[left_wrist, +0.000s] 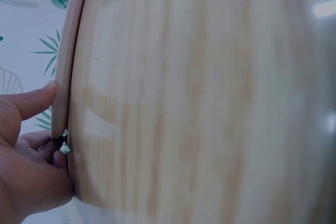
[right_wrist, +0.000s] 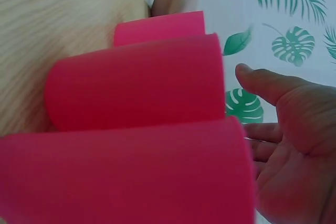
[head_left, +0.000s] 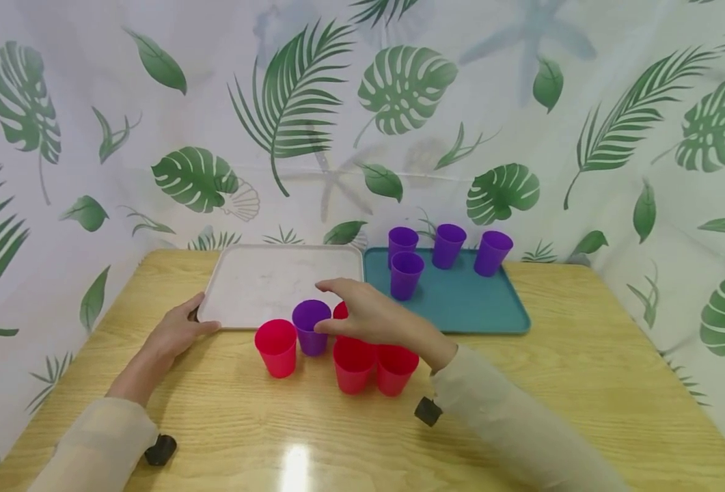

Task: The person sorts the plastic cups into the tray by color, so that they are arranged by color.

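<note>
The wooden table carries two trays side by side at its far edge: a white tray on the left and a teal tray on the right. Four purple cups stand upright on the teal tray. In front of the trays there is a group of red cups, also upright, and between them one more purple cup, which stands just before the white tray.

The left hand rests on the near left corner of the white tray, the thumb on its rim and the fingers curled at its edge. The right hand hovers over the group, its fingers relaxed and spread, and it holds nothing; the thumb tip is just beside the rim of the lone purple cup.

To take this cup well, I think the fingers should close around its upper wall and lift it straight up, because the red cups stand very near and a sideways pull could knock them over.
</note>
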`<act>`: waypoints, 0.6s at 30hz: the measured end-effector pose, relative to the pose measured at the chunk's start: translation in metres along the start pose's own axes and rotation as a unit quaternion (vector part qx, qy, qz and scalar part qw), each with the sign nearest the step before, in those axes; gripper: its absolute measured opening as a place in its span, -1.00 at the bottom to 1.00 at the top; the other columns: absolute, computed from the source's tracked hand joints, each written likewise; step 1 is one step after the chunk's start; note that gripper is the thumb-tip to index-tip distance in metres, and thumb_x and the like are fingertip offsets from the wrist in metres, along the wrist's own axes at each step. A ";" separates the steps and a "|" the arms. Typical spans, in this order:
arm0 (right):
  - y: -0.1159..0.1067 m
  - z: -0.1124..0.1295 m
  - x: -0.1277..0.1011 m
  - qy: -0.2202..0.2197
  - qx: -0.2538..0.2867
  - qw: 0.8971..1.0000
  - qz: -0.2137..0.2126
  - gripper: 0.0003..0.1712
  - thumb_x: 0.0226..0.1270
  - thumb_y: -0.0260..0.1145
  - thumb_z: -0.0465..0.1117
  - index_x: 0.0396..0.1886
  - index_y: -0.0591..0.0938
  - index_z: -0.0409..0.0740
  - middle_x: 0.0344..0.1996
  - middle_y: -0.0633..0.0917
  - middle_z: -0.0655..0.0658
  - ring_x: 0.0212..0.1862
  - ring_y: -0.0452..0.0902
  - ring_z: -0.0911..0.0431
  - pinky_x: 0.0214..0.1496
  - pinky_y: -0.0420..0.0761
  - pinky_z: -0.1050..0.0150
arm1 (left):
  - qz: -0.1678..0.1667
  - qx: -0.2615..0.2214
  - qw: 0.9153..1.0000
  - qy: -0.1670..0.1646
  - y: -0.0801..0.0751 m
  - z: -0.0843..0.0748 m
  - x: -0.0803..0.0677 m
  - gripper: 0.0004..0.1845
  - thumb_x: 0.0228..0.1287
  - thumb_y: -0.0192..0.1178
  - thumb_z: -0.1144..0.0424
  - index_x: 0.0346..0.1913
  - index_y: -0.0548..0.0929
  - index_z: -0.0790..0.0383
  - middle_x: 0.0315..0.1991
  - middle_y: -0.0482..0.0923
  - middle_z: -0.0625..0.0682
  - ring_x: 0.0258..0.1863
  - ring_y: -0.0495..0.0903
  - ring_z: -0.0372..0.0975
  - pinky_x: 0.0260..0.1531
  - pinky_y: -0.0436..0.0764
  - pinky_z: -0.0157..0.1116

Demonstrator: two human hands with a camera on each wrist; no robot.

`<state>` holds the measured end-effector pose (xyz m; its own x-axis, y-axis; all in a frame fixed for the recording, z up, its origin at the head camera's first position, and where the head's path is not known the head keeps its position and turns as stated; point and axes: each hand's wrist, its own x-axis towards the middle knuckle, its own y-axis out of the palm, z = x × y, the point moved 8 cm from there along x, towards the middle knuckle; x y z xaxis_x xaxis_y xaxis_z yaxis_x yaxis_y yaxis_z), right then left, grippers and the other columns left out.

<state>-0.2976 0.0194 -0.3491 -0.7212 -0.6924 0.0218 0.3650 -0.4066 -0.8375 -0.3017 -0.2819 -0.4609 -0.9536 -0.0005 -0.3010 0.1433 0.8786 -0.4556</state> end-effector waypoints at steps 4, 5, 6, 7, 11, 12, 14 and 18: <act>0.002 -0.002 0.003 0.016 -0.008 1.000 0.003 -0.11 0.34 0.50 0.02 0.53 0.38 -0.24 0.42 0.51 -0.20 0.46 0.37 -0.10 0.46 0.42 -0.01 | 0.001 -0.003 1.000 0.007 0.001 -0.002 0.003 -0.03 0.50 0.23 0.25 0.64 -0.24 0.35 0.63 -0.31 0.37 0.61 -0.24 0.21 0.55 -0.08 0.13; 0.002 -0.004 0.004 0.022 -0.009 1.000 0.002 -0.11 0.34 0.51 0.03 0.53 0.38 -0.24 0.42 0.51 -0.20 0.46 0.38 -0.10 0.46 0.42 -0.01 | 0.002 -0.005 1.000 0.009 0.001 -0.002 0.004 -0.03 0.50 0.23 0.26 0.64 -0.23 0.35 0.63 -0.31 0.37 0.61 -0.24 0.21 0.55 -0.08 0.13; 0.001 -0.005 0.004 0.026 -0.011 1.000 0.002 -0.10 0.33 0.51 0.03 0.54 0.38 -0.23 0.42 0.51 -0.19 0.46 0.38 -0.10 0.47 0.41 -0.01 | 0.003 -0.005 1.000 0.013 0.002 -0.003 0.004 -0.03 0.50 0.23 0.26 0.64 -0.23 0.36 0.63 -0.30 0.38 0.61 -0.24 0.21 0.56 -0.07 0.12; 0.001 -0.006 0.004 0.029 -0.012 0.999 0.002 -0.09 0.33 0.51 0.04 0.54 0.38 -0.23 0.42 0.51 -0.19 0.46 0.38 -0.09 0.47 0.41 -0.01 | 0.002 -0.006 1.000 0.014 0.002 -0.004 0.005 -0.03 0.49 0.23 0.26 0.64 -0.22 0.37 0.63 -0.30 0.38 0.61 -0.23 0.21 0.56 -0.07 0.12; 0.003 -0.009 0.007 0.031 -0.014 0.999 0.005 -0.08 0.33 0.51 0.05 0.54 0.37 -0.25 0.41 0.52 -0.19 0.45 0.39 -0.09 0.47 0.40 -0.01 | 0.000 0.000 1.000 0.014 0.002 -0.005 0.004 -0.04 0.49 0.24 0.27 0.64 -0.21 0.39 0.63 -0.29 0.39 0.61 -0.24 0.22 0.56 -0.10 0.13; 0.004 -0.009 0.008 0.030 -0.015 0.999 0.007 -0.08 0.33 0.51 0.06 0.54 0.37 -0.24 0.42 0.52 -0.18 0.45 0.40 -0.09 0.47 0.40 0.00 | -0.001 0.002 1.000 0.012 0.001 -0.004 0.003 -0.04 0.48 0.24 0.27 0.63 -0.21 0.39 0.63 -0.29 0.40 0.61 -0.24 0.23 0.55 -0.11 0.13; 0.006 -0.008 0.009 0.031 -0.012 0.999 0.011 -0.08 0.33 0.51 0.05 0.54 0.37 -0.24 0.41 0.52 -0.18 0.42 0.43 -0.09 0.46 0.42 0.01 | -0.003 0.006 1.000 0.011 0.000 -0.004 0.002 -0.04 0.48 0.24 0.27 0.64 -0.21 0.39 0.63 -0.28 0.40 0.61 -0.24 0.23 0.56 -0.11 0.13; 0.010 -0.007 0.011 0.032 -0.008 0.999 0.021 -0.08 0.33 0.51 0.03 0.55 0.36 -0.24 0.41 0.52 -0.20 0.37 0.48 -0.10 0.43 0.46 0.02 | -0.006 0.009 1.000 0.010 -0.002 -0.003 0.001 -0.04 0.48 0.24 0.27 0.64 -0.20 0.39 0.62 -0.27 0.41 0.61 -0.23 0.23 0.56 -0.12 0.14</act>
<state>-0.3060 0.0111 -0.3610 -0.7416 -0.6692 -0.0469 0.3858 -0.3683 -0.8459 -0.3039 -0.2826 -0.4580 -0.9602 -0.0022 -0.2792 0.1357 0.8701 -0.4739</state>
